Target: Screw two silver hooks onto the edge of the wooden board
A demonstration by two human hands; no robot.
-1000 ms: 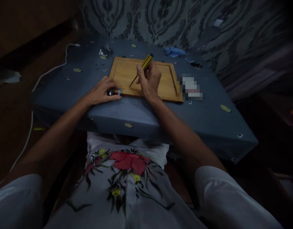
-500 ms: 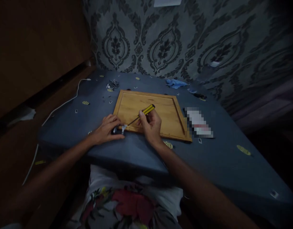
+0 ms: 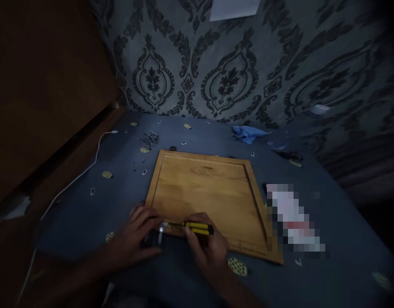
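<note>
A framed wooden panel (image 3: 200, 184), like a cabinet door, lies flat on the blue patterned cover. At its near left corner a small metal hinge (image 3: 161, 233) sits across the edge. My left hand (image 3: 137, 239) is curled round this corner, thumb below and fingers above, gripping the hinge; part of it is hidden. In my right hand (image 3: 211, 248) is a screwdriver (image 3: 198, 228) with a yellow and black handle. It lies low over the near edge of the panel, its shaft pointing left at the hinge.
Past the panel's far left corner lie a small heap of metal parts (image 3: 149, 138) and several tiny screws (image 3: 134, 170). A blue cloth (image 3: 248, 133) is at the back. On the right lies a pixelated object (image 3: 293, 218). A white cable (image 3: 72, 184) runs along the left.
The view has tilted up and come closer, so everything sits lower. The screwdriver has gone from steeply slanted to nearly flat, its handle lowered to the right. Both hands stay at the near edge.
</note>
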